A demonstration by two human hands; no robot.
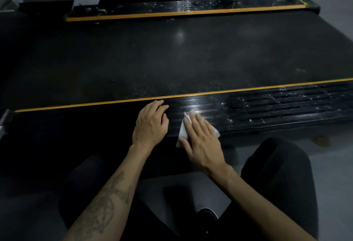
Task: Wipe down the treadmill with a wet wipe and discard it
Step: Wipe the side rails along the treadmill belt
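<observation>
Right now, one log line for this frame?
step: wiping near rail | right hand flat on wipe | left hand resting on rail | discard: pending

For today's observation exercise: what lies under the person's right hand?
Under the right hand lies a white wipe, pressed flat on the ribbed side rail. Its edges show left of the hand and beyond the fingertips. The middle of the wipe and the rail beneath are covered.

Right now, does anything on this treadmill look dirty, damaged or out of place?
Pale specks and streaks litter the near side rail right of the wet wipe, and the far side rail. No damage shows.
</observation>
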